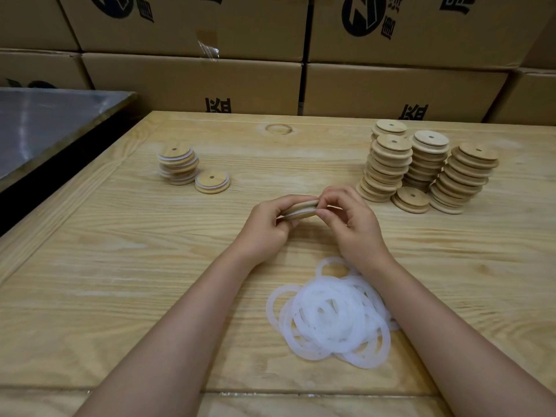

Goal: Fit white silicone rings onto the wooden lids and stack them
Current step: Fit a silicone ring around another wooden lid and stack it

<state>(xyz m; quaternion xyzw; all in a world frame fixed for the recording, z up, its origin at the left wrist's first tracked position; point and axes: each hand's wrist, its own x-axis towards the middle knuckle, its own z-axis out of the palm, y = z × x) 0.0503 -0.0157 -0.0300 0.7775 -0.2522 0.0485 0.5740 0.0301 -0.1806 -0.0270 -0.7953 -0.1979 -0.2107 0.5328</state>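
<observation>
Above the middle of the wooden table [120, 266], my left hand [264, 227] grips a round wooden lid [301, 209] edge-on. A white silicone ring shows in the lid's groove. My right hand [349, 221] pinches the lid's right edge with its fingertips. A heap of loose white silicone rings [331, 314] lies close to me, under my right forearm. At the back left stands a short stack of ringed lids [179, 164], with a single ringed lid [212, 182] beside it. Tall stacks of bare lids [421, 167] stand at the back right.
Cardboard boxes [192, 82] form a wall behind the table. A dark metal-topped surface [45, 124] adjoins the table's left side. One bare lid [411, 199] lies flat in front of the tall stacks.
</observation>
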